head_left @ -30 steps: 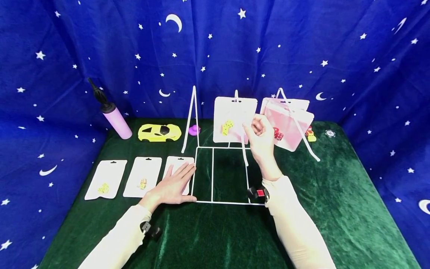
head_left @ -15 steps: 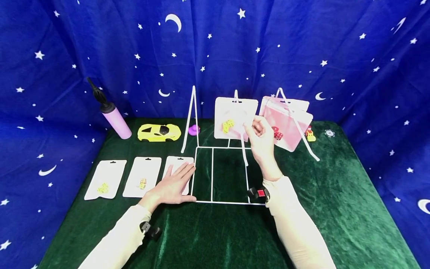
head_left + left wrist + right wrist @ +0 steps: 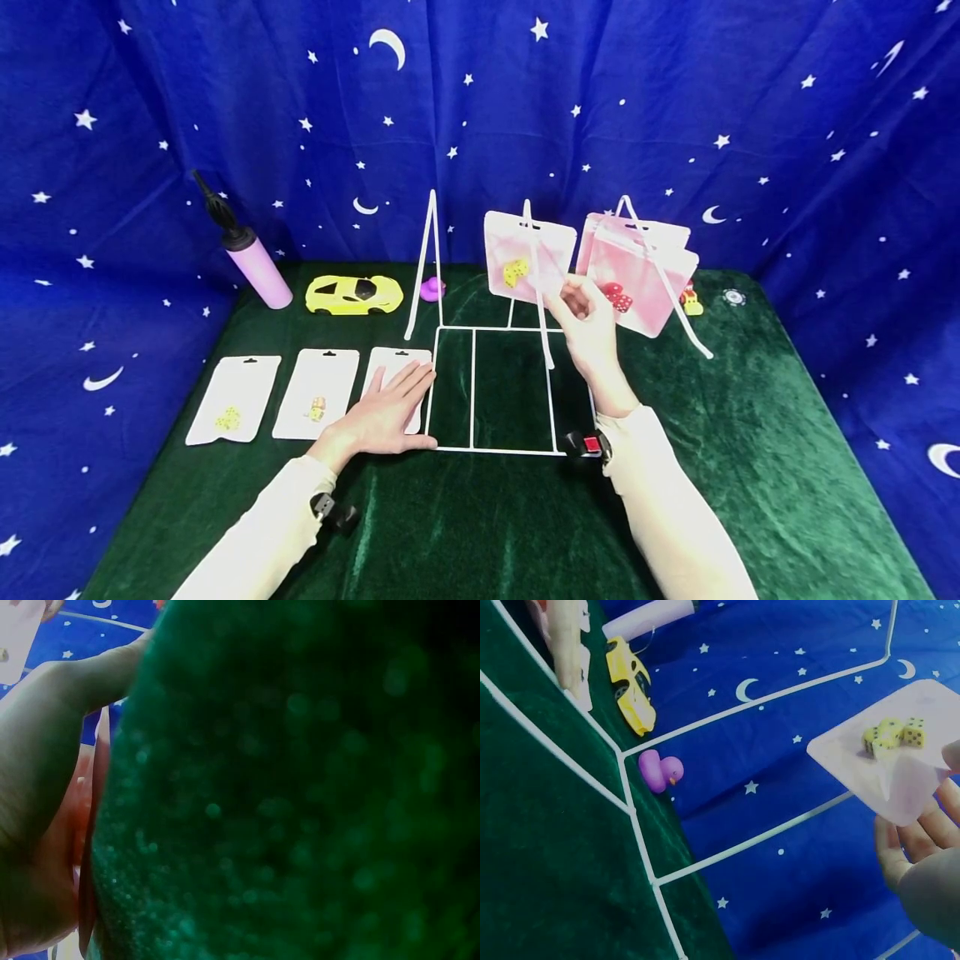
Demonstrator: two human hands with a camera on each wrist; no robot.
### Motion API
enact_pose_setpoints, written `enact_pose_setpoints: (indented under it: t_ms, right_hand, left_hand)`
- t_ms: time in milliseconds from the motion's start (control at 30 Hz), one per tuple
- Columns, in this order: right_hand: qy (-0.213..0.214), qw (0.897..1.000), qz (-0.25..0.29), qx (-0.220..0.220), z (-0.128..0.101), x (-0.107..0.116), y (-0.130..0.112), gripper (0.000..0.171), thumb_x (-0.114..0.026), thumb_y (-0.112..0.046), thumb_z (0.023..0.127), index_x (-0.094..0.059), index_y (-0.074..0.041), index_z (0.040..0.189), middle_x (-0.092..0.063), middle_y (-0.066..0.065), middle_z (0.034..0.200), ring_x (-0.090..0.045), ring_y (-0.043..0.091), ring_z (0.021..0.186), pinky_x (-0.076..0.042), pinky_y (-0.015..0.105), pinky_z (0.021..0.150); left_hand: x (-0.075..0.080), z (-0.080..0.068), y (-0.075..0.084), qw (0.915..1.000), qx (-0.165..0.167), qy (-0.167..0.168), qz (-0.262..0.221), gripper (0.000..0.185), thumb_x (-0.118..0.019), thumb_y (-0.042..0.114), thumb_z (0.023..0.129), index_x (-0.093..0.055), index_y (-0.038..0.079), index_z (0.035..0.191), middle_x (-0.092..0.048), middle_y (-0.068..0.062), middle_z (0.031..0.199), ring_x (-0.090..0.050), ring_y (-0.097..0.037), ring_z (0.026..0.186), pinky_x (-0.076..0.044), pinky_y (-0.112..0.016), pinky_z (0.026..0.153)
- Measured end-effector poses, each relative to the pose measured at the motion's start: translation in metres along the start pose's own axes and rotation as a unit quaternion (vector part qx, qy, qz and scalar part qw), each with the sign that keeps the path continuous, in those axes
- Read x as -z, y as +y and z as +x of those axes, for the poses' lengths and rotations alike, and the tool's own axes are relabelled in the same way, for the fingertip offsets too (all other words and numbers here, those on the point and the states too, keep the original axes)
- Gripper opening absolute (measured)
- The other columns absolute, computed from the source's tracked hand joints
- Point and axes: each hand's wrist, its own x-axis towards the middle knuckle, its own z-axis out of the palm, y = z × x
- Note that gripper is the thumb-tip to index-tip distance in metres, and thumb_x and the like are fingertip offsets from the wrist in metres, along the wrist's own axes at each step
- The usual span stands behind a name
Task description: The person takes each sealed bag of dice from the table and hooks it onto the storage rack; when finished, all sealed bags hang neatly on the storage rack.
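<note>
Pinching the yellow-dice pouch [image 3: 513, 250] by a corner, the right hand [image 3: 588, 329] seemingly steadies it at the prong [image 3: 546, 331] ahead, while the left hand [image 3: 382, 421] lies flat, perhaps bracing the wire rack [image 3: 473, 387] alongside.

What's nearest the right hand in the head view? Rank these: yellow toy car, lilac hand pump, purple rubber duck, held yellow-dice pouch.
From the right hand:
1. Yellow-dice pouch: in its grip.
2. Purple rubber duck: to the left.
3. Yellow toy car: left of duck.
4. Lilac hand pump: far left.
</note>
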Motion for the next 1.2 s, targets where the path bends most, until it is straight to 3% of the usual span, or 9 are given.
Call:
enact_pose_setpoints:
  t_ms: [133,233,433,567,733,867,967,1133,1200]
  right_hand:
    - [-0.03,0.999,-0.035,0.009,-0.006,0.008,0.003,0.024,-0.069,-0.007,0.09,-0.061,0.002,0.111,-0.069,-0.012,0.094,-0.067,0.007,0.092,-0.05,0.017,0.088]
    - [-0.047,0.997,-0.057,0.012,-0.012,0.015,0.006,0.029,-0.067,-0.005,0.09,-0.057,0.008,0.114,-0.068,-0.006,0.098,-0.066,0.006,0.094,-0.051,0.016,0.089]
    - [-0.095,0.99,-0.101,0.016,-0.026,0.03,0.009,0.028,-0.065,0.001,0.09,-0.057,0.006,0.115,-0.067,0.025,0.11,-0.066,0.013,0.1,-0.051,0.015,0.084]
    - [-0.127,0.984,-0.128,0.011,-0.034,0.041,0.013,0.03,-0.065,0.003,0.089,-0.057,0.005,0.118,-0.065,0.029,0.114,-0.065,0.012,0.103,-0.05,0.014,0.081]
    - [-0.144,0.976,-0.159,0.026,-0.043,0.054,0.019,0.034,-0.066,0.006,0.087,-0.056,0.008,0.12,-0.064,0.028,0.114,-0.064,0.013,0.105,-0.05,0.015,0.086]
    - [-0.154,0.956,-0.242,0.063,-0.051,0.066,0.022,0.04,-0.073,-0.003,0.085,-0.06,-0.002,0.123,-0.066,0.014,0.119,-0.062,0.022,0.11,-0.051,0.019,0.089]
    - [-0.168,0.932,-0.307,0.095,-0.059,0.074,0.024,0.047,-0.077,-0.01,0.083,-0.06,-0.008,0.127,-0.065,0.008,0.124,-0.061,0.022,0.112,-0.05,0.018,0.091]
    - [-0.199,0.891,-0.386,0.135,-0.069,0.084,0.027,0.061,-0.081,-0.02,0.079,-0.056,-0.01,0.134,-0.058,0.01,0.133,-0.054,0.024,0.12,-0.036,0.011,0.102]
    - [-0.217,0.877,-0.407,0.135,-0.072,0.087,0.028,0.066,-0.081,-0.024,0.078,-0.054,-0.01,0.136,-0.054,0.013,0.137,-0.051,0.027,0.125,-0.033,0.017,0.106]
  left_hand:
    - [-0.001,0.0,-0.001,1.0,0.002,-0.005,-0.002,0.103,-0.055,0.074,0.081,-0.022,0.013,0.156,-0.016,-0.003,0.164,-0.01,-0.024,0.152,-0.008,-0.065,0.116]
    - [-0.001,0.001,-0.001,1.0,0.002,-0.005,-0.003,0.103,-0.056,0.074,0.081,-0.022,0.012,0.156,-0.016,-0.003,0.164,-0.011,-0.025,0.152,-0.008,-0.065,0.116]
    - [0.0,0.0,-0.001,1.0,-0.001,0.0,-0.003,0.102,-0.058,0.072,0.081,-0.024,0.011,0.155,-0.017,-0.004,0.164,-0.012,-0.026,0.152,-0.009,-0.066,0.115]
    - [-0.001,0.001,-0.001,1.0,0.002,-0.002,0.003,0.103,-0.056,0.074,0.081,-0.023,0.012,0.156,-0.017,-0.003,0.164,-0.012,-0.025,0.152,-0.009,-0.066,0.116]
    - [-0.001,0.001,-0.001,1.0,0.003,-0.005,0.002,0.103,-0.056,0.074,0.08,-0.023,0.012,0.156,-0.016,-0.003,0.164,-0.011,-0.025,0.152,-0.008,-0.066,0.116]
    - [-0.001,0.001,-0.002,1.0,0.003,-0.007,-0.001,0.103,-0.056,0.074,0.081,-0.023,0.013,0.156,-0.016,-0.003,0.164,-0.011,-0.025,0.152,-0.008,-0.066,0.116]
    - [-0.001,0.001,-0.002,1.0,0.001,-0.004,0.003,0.102,-0.056,0.074,0.081,-0.023,0.012,0.156,-0.017,-0.003,0.164,-0.011,-0.025,0.152,-0.008,-0.066,0.115]
    - [0.0,0.0,-0.002,1.0,-0.007,0.005,0.004,0.101,-0.058,0.072,0.081,-0.025,0.011,0.155,-0.019,-0.005,0.163,-0.013,-0.026,0.152,-0.01,-0.068,0.114]
    - [0.0,0.0,-0.002,1.0,-0.008,0.005,0.002,0.101,-0.058,0.072,0.081,-0.025,0.011,0.155,-0.019,-0.005,0.163,-0.013,-0.026,0.152,-0.01,-0.068,0.114]
